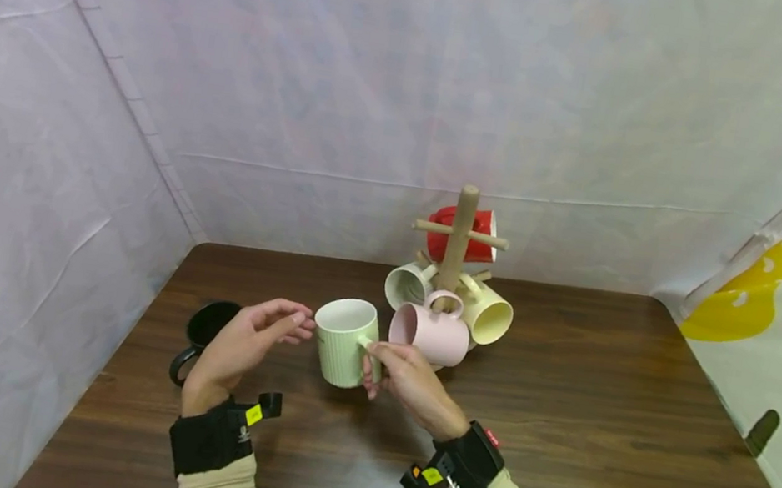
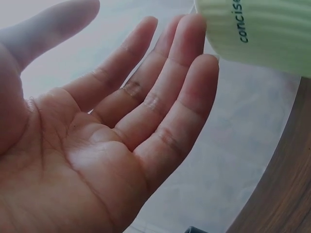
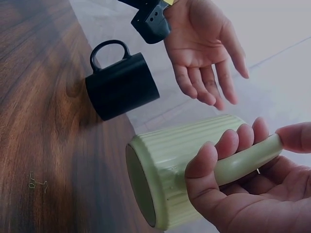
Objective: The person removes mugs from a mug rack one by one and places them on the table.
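Green ribbed mug [image 1: 344,342] stands nearly upright, mouth up, its handle grasped by my right fingers [image 1: 375,353]; my left fingers [image 1: 289,317], released, hover just beside its rim.

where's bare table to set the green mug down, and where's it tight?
Bare wood: the wide stretch of table right of the mug tree, and the near strip by the wrists. Crowded: the centre back, where the pink mug hangs close behind the green mug in the right hand, and left, by the black mug beyond the left hand.

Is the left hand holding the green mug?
No, the left hand is open beside the green mug; the right hand grips its handle.
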A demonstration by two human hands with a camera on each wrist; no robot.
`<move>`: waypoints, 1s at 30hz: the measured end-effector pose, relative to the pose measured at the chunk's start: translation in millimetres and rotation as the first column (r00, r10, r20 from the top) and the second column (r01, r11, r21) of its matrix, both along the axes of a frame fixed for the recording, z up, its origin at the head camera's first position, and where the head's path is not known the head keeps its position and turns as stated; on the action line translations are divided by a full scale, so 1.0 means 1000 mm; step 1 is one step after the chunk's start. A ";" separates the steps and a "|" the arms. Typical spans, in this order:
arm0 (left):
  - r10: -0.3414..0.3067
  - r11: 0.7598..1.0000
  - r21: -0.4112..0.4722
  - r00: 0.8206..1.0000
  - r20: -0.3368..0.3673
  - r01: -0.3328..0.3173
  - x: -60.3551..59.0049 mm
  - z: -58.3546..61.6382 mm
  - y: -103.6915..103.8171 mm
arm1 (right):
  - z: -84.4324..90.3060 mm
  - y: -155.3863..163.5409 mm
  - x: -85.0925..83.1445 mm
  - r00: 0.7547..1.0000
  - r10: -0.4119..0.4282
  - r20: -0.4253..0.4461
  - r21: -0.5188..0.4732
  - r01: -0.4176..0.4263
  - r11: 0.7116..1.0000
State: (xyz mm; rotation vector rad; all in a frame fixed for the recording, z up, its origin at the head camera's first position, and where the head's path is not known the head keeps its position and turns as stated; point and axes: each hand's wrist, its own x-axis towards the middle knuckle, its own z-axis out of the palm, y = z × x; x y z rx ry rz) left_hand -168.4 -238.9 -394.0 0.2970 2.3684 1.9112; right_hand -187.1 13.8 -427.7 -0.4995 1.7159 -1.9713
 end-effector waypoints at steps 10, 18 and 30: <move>-0.034 0.999 0.021 0.999 -0.023 0.034 0.001 0.000 -0.002 | 0.002 -0.004 -0.001 1.000 0.001 0.008 0.024 -0.001 1.000; -0.059 0.998 0.035 0.998 -0.027 0.060 0.001 0.000 -0.002 | -0.001 -0.008 -0.003 1.000 0.000 0.000 0.021 0.000 1.000; -0.085 0.996 0.036 0.996 -0.035 0.086 0.001 -0.001 -0.003 | -0.004 -0.018 -0.005 1.000 -0.015 0.023 0.018 0.014 1.000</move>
